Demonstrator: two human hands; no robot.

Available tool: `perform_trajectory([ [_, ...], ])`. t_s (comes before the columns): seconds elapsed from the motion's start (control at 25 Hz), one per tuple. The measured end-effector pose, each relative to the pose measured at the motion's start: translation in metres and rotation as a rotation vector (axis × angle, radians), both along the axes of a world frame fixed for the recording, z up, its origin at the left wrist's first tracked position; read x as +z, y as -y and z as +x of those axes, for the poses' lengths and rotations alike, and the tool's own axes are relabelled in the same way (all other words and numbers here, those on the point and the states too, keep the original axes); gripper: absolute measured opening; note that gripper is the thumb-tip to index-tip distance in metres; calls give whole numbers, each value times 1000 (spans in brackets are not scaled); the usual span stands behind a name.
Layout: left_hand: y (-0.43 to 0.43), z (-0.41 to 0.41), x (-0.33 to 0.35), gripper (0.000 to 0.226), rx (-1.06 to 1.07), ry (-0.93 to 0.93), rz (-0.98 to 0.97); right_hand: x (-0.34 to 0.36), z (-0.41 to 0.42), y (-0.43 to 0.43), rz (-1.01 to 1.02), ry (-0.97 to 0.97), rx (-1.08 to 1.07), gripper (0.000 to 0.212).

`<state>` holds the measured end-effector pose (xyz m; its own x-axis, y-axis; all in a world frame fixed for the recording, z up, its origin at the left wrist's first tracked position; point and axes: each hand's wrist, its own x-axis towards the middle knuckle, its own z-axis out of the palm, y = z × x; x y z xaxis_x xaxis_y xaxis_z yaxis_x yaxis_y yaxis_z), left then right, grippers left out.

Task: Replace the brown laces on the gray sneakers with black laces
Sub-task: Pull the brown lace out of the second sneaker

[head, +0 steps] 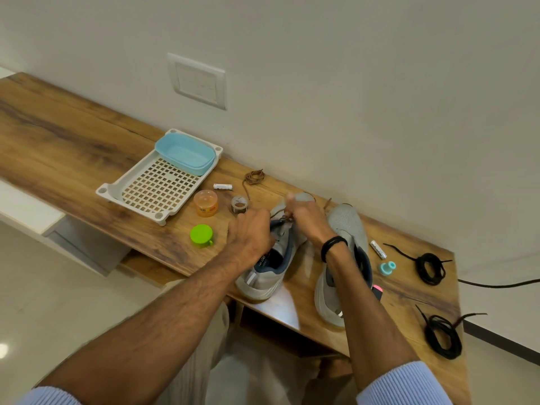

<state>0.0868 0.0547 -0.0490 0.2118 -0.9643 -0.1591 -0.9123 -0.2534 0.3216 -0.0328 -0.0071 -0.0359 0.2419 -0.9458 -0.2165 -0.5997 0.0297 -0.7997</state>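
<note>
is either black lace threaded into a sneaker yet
No, the far black lace and the near black lace both lie coiled on the table, apart from the gray sneakers.

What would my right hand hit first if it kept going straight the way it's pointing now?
Probably the coiled brown lace lying near the wall. Your right hand points away and leftward over the left sneaker; if it's held high, it may clear the lace and reach the wall.

L sneaker (263, 283) beside R sneaker (347, 226) on table (73, 135); tray (152, 188) set to L, tub (187, 153) in its rear; lace coil (429, 268) laid R, 2nd coil (442, 337) before it.
</note>
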Motion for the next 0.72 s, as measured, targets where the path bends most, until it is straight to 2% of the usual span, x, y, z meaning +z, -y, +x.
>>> perform_trajectory([
  [0.08, 1, 0, 0, 29, 2, 11, 1, 27, -10, -8, 231, 638, -263, 49],
  [0.12, 0, -1, 1, 30, 3, 18, -7, 38, -20, -8, 234, 910, -395, 46],
  [0.16, 1, -3, 2, 33, 9, 28, -15, 48, -31, -6, 185, 1101, -540, 44],
  [0.2, 0, -4, 3, 40, 19, 35, -17, 53, -43, -3, 101, 1170, -689, 41],
  [0.24, 1, -5, 5, 48, 28, 36, -13, 56, -53, -1, -22, 1040, -802, 38],
  [0.32, 1, -5, 5, 51, 16, 28, -8, 45, -66, 1, -252, 366, -859, 25],
  [0.36, 0, -6, 5, 44, 1, 24, -14, 34, -67, 2, -326, 53, -796, 25],
  [0.4, -1, -7, 5, 35, -12, 21, -23, 24, -63, 3, -378, -134, -678, 30],
  [0.48, -4, -8, 6, 20, -19, 5, -56, 11, -45, 1, -439, -326, -457, 32],
  [0.52, -6, -8, 7, 16, -15, -5, -76, 6, -36, 0, -459, -414, -412, 32],
  [0.6, -8, -7, 8, 15, -8, -29, -100, 8, -22, -1, -470, -531, -455, 32],
  [0.68, -8, -5, 8, 15, -6, -48, -110, 11, -14, 2, -499, -448, -452, 28],
  [0.72, -7, -5, 8, 15, -10, -51, -113, 10, -11, 5, -514, -394, -356, 26],
])
